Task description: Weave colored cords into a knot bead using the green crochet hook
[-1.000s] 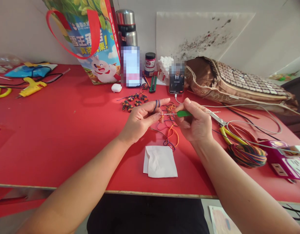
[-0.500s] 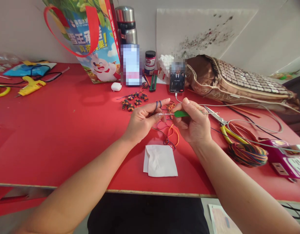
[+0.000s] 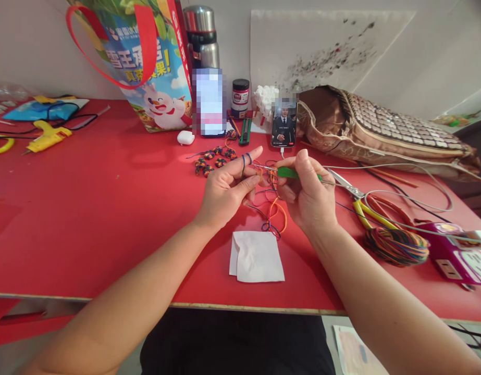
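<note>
In my right hand (image 3: 312, 190) is a crochet hook with a green handle (image 3: 287, 172), its metal tip pointing left toward my other hand. My left hand (image 3: 232, 190) has dark yarn wound round its raised index finger, while thumb and fingers pinch the multicoloured yarn (image 3: 260, 174). The hook's tip is near that pinch; whether it sits inside a loop I cannot tell. Loose orange and dark strands (image 3: 277, 216) trail onto the red table below. Small crocheted pieces (image 3: 209, 161) lie just beyond my left hand. A folded white tissue (image 3: 259, 258) rests in front of me.
To the right are scissors (image 3: 361, 205), a ball of variegated yarn (image 3: 396, 246) and a purple power socket (image 3: 455, 252). Behind stand a propped phone (image 3: 284, 122), a jar (image 3: 240, 99), a thermos (image 3: 202, 36) and a printed bag (image 3: 162, 99). A yellow glue gun (image 3: 48, 136) lies left.
The hook's tip has lifted and tilts upward from the left fingertips. My left index finger points higher and slightly further left. An orange strand now shows at the pinch.
</note>
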Demonstrator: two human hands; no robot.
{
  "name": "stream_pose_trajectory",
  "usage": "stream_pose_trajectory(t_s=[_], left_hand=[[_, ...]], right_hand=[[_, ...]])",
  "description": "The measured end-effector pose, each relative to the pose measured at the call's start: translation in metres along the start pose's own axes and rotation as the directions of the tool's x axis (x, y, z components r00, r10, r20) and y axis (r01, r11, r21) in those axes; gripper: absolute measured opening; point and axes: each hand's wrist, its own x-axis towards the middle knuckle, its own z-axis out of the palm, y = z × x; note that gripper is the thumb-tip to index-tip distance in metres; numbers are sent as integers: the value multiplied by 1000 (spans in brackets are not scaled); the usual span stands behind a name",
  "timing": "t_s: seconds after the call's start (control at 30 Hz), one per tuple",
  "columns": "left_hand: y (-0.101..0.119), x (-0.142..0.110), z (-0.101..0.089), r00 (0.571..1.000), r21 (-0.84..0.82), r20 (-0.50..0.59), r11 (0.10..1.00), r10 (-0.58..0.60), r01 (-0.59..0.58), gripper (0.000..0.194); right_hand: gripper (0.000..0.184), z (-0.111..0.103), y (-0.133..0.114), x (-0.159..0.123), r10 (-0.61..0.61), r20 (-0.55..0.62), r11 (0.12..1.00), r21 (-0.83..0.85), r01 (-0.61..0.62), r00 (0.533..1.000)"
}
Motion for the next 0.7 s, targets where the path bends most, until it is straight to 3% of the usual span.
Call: stream_pose_trajectory(t_s=[0.37,0.7], left_hand=[[6,-2,2,998,17,47,999,49,-50,43],[4,0,0,997,88,74,995,34,-41,49]], right_hand=[[15,-2,4,-6,-106,139,991,-64,116,985],[14,0,3,-7,-231,174,956,-142,256,957]])
